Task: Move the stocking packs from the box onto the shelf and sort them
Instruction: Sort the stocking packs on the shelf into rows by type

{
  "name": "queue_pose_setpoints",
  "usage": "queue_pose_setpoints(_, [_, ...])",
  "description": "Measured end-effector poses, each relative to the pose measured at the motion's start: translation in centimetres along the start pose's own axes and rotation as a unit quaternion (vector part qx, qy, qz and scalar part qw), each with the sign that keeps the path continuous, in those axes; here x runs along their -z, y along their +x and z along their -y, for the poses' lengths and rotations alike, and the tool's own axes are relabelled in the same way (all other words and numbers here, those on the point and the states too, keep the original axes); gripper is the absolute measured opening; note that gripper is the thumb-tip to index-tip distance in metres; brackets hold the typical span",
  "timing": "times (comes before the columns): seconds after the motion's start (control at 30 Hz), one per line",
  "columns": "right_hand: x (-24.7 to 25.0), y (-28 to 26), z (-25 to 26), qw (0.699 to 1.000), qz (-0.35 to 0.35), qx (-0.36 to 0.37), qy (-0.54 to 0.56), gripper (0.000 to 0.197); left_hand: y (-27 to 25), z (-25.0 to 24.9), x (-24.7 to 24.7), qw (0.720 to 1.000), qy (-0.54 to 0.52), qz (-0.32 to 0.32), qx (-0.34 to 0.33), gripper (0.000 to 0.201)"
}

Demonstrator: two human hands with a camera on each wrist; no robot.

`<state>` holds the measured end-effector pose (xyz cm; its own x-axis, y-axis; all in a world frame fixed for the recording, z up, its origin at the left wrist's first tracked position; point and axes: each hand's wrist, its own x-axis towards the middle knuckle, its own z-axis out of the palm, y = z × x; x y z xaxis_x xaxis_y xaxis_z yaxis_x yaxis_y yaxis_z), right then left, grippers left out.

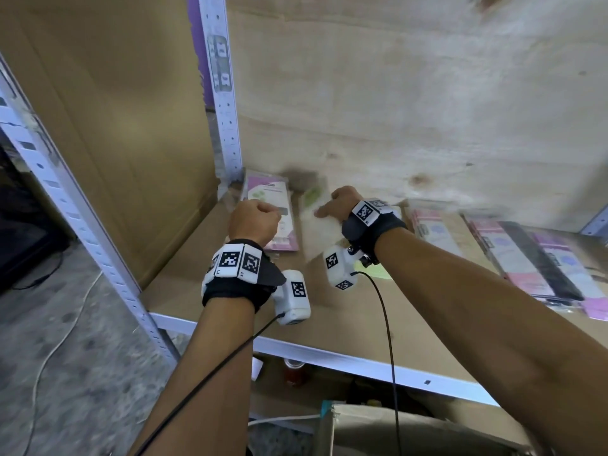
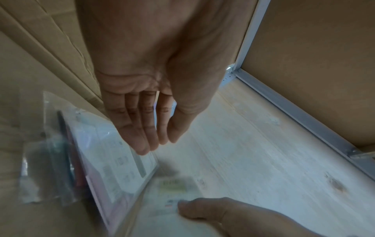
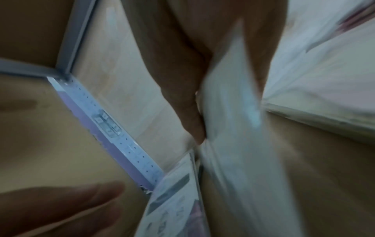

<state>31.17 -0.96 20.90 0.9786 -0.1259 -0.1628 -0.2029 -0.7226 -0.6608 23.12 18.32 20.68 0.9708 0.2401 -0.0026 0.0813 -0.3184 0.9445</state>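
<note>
Metal-framed shelf with a cardboard-lined board (image 1: pixel 345 304), plywood panel behind. The right hand (image 1: pixel 339 205) grips a pale flat plastic-wrapped stocking pack (image 1: pixel 317 225), thumb on one face and fingers behind, at the shelf's rear left. It is just beside a pink-and-white pack (image 1: pixel 268 205) lying in the corner. The left hand (image 1: pixel 255 222) holds nothing, fingers straight and together above the pink pack. Further packs (image 1: pixel 526 258) lie to the right. Handling judgement: light, thin, flexible, slippery film; grip by an edge, flat
</note>
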Motion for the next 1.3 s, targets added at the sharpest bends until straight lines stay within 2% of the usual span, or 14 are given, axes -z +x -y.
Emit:
queue_pose_setpoints(0.07, [1.0, -1.2, 0.5, 0.998, -0.004, 0.033, 0.046, 0.064, -0.3, -0.8, -0.1, 0.998, -0.056, 0.008, 0.024, 0.010])
queue_pose_setpoints(0.1, [1.5, -2.0, 0.8, 0.997, -0.014, 0.058, 0.051, 0.059, -0.5, -1.2, -0.1, 0.994, -0.097, 0.024, 0.043, 0.013])
queue_pose_setpoints(0.17, [2.7, -4.0, 0.9, 0.991, -0.024, 0.123, 0.041, 0.048, -1.1, -2.2, -0.3, 0.974, -0.197, 0.079, 0.079, 0.039])
queue_pose_setpoints(0.3, [5.4, -9.2, 0.7, 0.967, -0.026, 0.253, -0.011, 0.023, -2.4, -4.1, -0.9, 0.931, -0.318, 0.171, 0.058, 0.055])
queue_pose_setpoints(0.4, [6.8, -12.7, -0.2, 0.935, -0.046, 0.342, -0.080, 0.022, -3.1, -5.0, -1.8, 0.904, -0.376, 0.198, 0.052, 0.069])
queue_pose_setpoints(0.47, [7.7, -14.5, -1.1, 0.916, -0.053, 0.366, -0.158, 0.034, -3.5, -5.5, -2.5, 0.896, -0.396, 0.191, 0.066, 0.072])
queue_pose_setpoints(0.53, [8.4, -15.5, -2.3, 0.911, -0.048, 0.348, -0.215, 0.049, -3.9, -5.8, -3.2, 0.903, -0.386, 0.174, 0.078, 0.052])
queue_pose_setpoints(0.63, [9.7, -16.6, -5.2, 0.929, -0.018, 0.298, -0.220, 0.067, -4.9, -6.0, -4.7, 0.919, -0.358, 0.144, 0.083, 0.017])
queue_pose_setpoints(0.83, [12.3, -16.9, -10.8, 0.979, -0.036, 0.191, -0.063, 0.056, -7.2, -6.0, -7.2, 0.915, -0.324, 0.232, 0.066, 0.035])
queue_pose_setpoints(0.9, [12.7, -17.1, -12.5, 0.988, -0.008, 0.133, 0.072, 0.048, -7.9, -6.2, -8.0, 0.906, -0.315, 0.278, 0.052, 0.034])
queue_pose_setpoints(0.97, [13.1, -17.3, -14.0, 0.980, 0.046, 0.084, 0.173, 0.042, -8.2, -6.4, -8.8, 0.904, -0.301, 0.300, 0.043, 0.030])
queue_pose_setpoints(1.13, [13.1, -17.5, -16.9, 0.962, 0.074, 0.089, 0.246, 0.033, -7.7, -6.2, -9.9, 0.944, -0.258, 0.202, 0.026, 0.030])
queue_pose_setpoints(1.23, [12.7, -17.5, -18.0, 0.956, 0.090, 0.108, 0.256, 0.029, -7.3, -5.8, -10.3, 0.958, -0.250, 0.137, 0.037, 0.021])
queue_pose_setpoints(1.3, [12.6, -17.4, -18.4, 0.958, 0.093, 0.120, 0.245, 0.024, -7.1, -5.5, -10.8, 0.965, -0.228, 0.123, 0.042, 0.026])
